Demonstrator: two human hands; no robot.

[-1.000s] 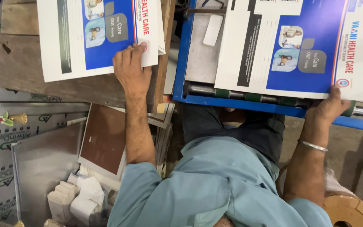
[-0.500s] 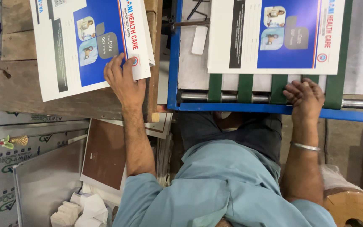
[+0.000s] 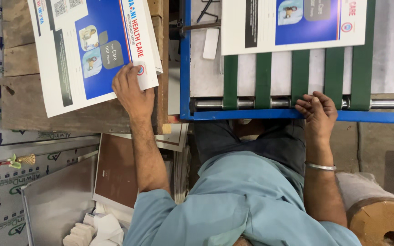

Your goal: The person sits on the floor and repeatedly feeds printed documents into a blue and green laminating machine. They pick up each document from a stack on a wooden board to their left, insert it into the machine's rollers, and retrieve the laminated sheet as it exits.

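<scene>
My left hand (image 3: 131,91) is pressing flat, fingers spread wide, on the near corner of the top printed sheet (image 3: 94,50) of the stack at the wooden tabletop (image 3: 23,98) edge, holding nothing. My right hand (image 3: 318,109) is now resting loosely curled and empty on the blue frame (image 3: 251,115); the sheet it was guiding (image 3: 292,25) is riding away up the green belts (image 3: 263,75). Both sheets are running past the top edge, and I cannot tell how deep the stack is.

Wooden bench (image 3: 69,120), blue-framed machine (image 3: 185,68), perhaps metal sheets (image 3: 37,205) below.
</scene>
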